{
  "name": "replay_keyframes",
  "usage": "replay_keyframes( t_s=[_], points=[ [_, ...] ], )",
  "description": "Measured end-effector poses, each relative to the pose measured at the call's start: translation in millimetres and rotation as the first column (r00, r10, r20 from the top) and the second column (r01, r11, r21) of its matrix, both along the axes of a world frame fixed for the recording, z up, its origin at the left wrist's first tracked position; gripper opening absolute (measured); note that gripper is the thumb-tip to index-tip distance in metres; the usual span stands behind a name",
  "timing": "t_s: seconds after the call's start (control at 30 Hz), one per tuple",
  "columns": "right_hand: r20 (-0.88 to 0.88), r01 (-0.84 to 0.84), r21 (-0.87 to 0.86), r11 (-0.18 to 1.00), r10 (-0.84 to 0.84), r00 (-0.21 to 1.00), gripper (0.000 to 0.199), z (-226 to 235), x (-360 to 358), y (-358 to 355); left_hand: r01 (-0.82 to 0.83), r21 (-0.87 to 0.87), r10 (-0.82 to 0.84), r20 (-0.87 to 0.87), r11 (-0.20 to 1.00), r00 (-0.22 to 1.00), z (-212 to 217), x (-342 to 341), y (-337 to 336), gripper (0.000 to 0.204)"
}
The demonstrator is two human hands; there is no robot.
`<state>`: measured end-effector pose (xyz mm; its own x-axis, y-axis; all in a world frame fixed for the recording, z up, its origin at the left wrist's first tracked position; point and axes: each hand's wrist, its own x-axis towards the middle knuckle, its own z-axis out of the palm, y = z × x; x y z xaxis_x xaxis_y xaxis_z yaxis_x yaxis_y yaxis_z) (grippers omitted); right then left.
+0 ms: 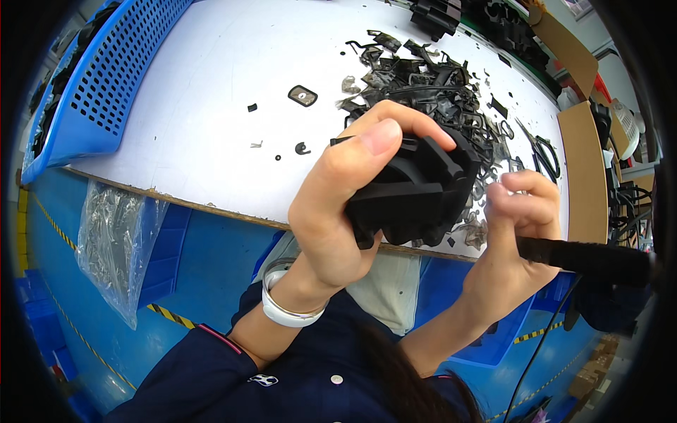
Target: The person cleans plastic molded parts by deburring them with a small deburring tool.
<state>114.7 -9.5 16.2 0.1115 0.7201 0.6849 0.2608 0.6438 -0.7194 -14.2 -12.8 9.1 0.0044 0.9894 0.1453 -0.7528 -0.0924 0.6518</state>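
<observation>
My left hand (331,197) is closed around a black moulded plastic part (405,201), held up over the front edge of the table. Its thumb and index finger press on the top of the part, which has ribs and a curved hollow. To the right, my right hand (518,225) grips a tool with a thick black handle (589,259) pointing outward to the right. The tool's working end is hidden by the fingers, so its kind is unclear. A small space separates the right fingertips from the part.
Black plastic scraps (430,81) lie heaped on the white table (211,92). Black scissors (543,151) rest by a cardboard box (589,176) at right. A blue perforated basket (99,77) stands at far left. Below hang a clear plastic bag (116,243) and a dark cord (539,352).
</observation>
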Motion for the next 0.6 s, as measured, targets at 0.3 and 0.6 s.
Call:
replay_keyframes(
  t_s=[0.3, 0.6],
  points=[
    [0.052, 0.076, -0.251, 0.965, -0.065, 0.997, 0.039, 8, -1, -11, 0.011, 0.002, -0.011, -0.007, 1.0, 1.0, 0, -1, 0, 0.038],
    [-0.054, 0.052, -0.215, 0.975, -0.065, 0.996, 0.038, 6, -3, -5, 0.006, -0.001, -0.006, -0.021, 1.0, 1.0, 0, -1, 0, 0.038]
  ],
)
